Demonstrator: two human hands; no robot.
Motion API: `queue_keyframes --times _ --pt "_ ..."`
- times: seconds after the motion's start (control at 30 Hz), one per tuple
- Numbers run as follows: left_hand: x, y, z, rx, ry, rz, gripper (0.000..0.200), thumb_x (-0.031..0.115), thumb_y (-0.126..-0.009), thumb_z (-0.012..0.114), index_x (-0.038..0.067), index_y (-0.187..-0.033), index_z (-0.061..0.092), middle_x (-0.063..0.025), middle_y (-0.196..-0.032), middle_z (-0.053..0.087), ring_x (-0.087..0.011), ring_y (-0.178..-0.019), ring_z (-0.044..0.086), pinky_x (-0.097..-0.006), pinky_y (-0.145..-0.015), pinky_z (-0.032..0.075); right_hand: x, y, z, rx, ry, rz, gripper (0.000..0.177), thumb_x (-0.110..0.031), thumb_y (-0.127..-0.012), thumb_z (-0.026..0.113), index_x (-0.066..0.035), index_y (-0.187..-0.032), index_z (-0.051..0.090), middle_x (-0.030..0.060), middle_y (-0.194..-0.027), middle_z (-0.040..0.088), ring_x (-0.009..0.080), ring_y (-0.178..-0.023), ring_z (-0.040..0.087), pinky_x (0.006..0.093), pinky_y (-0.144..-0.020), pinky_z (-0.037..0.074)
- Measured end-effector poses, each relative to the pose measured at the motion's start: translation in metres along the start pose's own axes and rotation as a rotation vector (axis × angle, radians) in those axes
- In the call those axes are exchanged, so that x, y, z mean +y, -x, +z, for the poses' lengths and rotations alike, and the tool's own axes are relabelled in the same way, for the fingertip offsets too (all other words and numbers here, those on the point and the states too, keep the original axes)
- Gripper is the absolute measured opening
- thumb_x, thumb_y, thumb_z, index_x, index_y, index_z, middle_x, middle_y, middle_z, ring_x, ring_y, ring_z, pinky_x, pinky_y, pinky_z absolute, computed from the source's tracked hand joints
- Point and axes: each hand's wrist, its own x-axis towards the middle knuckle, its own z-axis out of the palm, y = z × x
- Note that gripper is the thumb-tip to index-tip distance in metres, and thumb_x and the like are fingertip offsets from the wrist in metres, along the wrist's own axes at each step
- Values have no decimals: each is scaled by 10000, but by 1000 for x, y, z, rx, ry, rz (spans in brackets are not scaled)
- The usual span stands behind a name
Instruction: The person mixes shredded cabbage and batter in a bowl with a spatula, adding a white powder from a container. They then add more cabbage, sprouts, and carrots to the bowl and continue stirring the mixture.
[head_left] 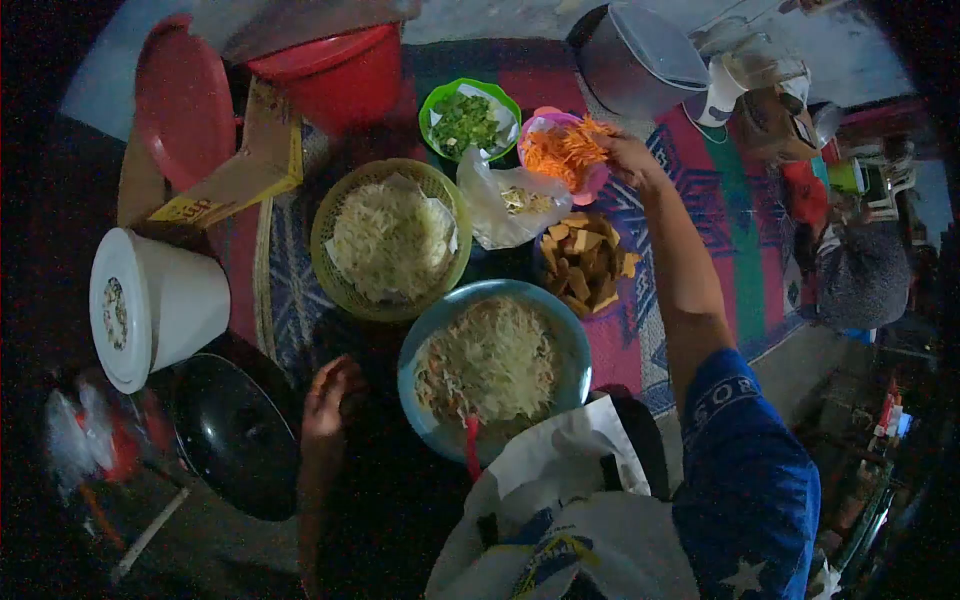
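Note:
My right hand point(632, 160) reaches to the pink bowl point(597, 184) of shredded carrot point(560, 150), its fingers closed on some of the orange shreds at the bowl's edge. My left hand point(333, 393) hangs low beside the blue basin point(408, 385), fingers loosely curled and apart, with nothing visible in it. Pale shreds lie heaped over a mixture point(495, 355) in that basin, and a red handle point(472, 445) sticks out over its near rim. Left of the pink bowl stands a green bowl point(424, 112) of chopped greens point(465, 122).
A yellow woven basket point(325, 270) holds more pale shreds. Nearby are a plastic bag point(490, 205) and brown cut pieces point(580, 262). On the left are a white lidded bucket point(185, 300), a black pan point(235, 430) and a cardboard box point(240, 165). A large pot point(625, 70) stands behind.

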Motion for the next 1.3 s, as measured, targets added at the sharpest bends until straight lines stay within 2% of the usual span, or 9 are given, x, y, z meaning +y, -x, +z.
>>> queue_keyframes --times 0.13,0.33,0.53,0.73,0.83,1.1,1.17,1.23,1.3 --pt "-10 -6 -29 -182 4 -32 373 267 -914 470 47 -1215 467 -65 -1091 551 -150 -942 536 -293 -806 430 -41 57 30 -27 36 -35 247 -97 -857 570 -50 -1098 537 69 -1028 599 155 -931 587 273 -790 498" --pt "-19 -3 -17 -47 144 27 381 280 -907 492 62 -1218 474 -58 -1122 537 -153 -989 520 -301 -858 415 -31 167 107 -298 12 200 225 -70 -798 624 -73 -1018 580 43 -958 615 146 -853 605 262 -754 506" --pt "-14 5 -21 -46 206 26 406 301 -902 502 70 -1233 467 -67 -1155 527 -160 -1008 513 -323 -877 410 23 211 167 -490 653 117 203 -40 -828 573 -29 -1029 605 67 -1129 587 136 -950 564 278 -787 474" --pt "-7 10 -21 -41 181 -12 405 304 -901 502 62 -1224 469 -71 -1142 534 -165 -996 522 -327 -864 419 47 234 180 -237 905 92 248 -20 -821 551 -63 -1058 611 84 -1070 605 152 -964 567 268 -808 463" --pt "-11 2 -21 -25 150 -46 392 292 -906 493 64 -1224 466 -73 -1141 534 -168 -991 524 -327 -862 419 74 242 179 -357 1302 -279 193 -52 -808 570 -80 -989 630 114 -1018 609 222 -903 598 306 -771 483" --pt "-34 -4 -31 -65 170 -90 384 294 -906 492 69 -1217 467 -65 -1125 534 -165 -983 524 -329 -839 427 87 255 226 -595 1462 264 196 -263 -833 549 -98 -920 611 122 -1032 576 273 -923 584 428 -725 480" --pt "-34 -5 -31 -60 130 -145 387 297 -906 493 70 -1219 464 -64 -1125 532 -164 -982 522 -326 -834 429 130 288 238 -689 1325 -63 261 -324 -845 508 -104 -968 573 152 -1073 525 277 -890 581 437 -670 463" --pt "-28 -4 -28 -65 174 -126 387 301 -917 469 68 -1226 454 -65 -1133 525 -163 -981 519 -318 -834 434 71 297 270 -900 1477 17 286 -315 -830 525 -102 -1020 535 192 -1107 480 301 -921 568 449 -655 467" --pt "-18 -3 -25 -58 160 -130 394 310 -918 464 67 -1228 450 -66 -1134 525 -165 -979 520 -322 -840 434 138 314 258 -838 1504 -78 278 -290 -829 520 -96 -1028 528 192 -1080 498 318 -896 575 456 -647 474"
